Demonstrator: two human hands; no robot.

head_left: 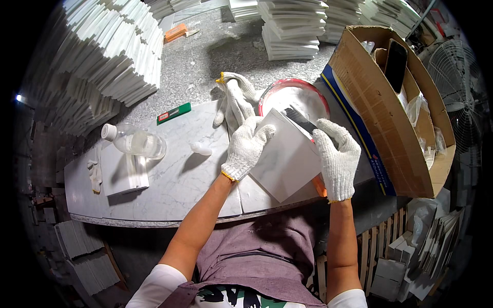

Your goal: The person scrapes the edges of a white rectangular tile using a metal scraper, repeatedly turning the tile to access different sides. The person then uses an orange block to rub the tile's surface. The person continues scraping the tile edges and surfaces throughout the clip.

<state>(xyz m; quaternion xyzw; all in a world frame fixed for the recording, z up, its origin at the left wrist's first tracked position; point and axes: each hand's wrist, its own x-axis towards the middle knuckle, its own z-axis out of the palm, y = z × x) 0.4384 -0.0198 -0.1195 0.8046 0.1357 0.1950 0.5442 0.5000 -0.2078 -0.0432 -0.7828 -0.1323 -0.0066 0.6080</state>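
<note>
While both hands grip tile (287, 161) | bowl (294, 95) behind | box (395, 118) right

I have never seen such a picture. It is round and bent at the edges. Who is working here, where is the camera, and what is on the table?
The camera sits on a person's head and looks down, so the edges bend. The left hand and right hand, both in white knit gloves, hold a white square tile over a marble slab. On the slab lie a clear plastic bottle, a green utility knife, spare gloves and a red-rimmed bowl. A cardboard box stands at the right.
</note>
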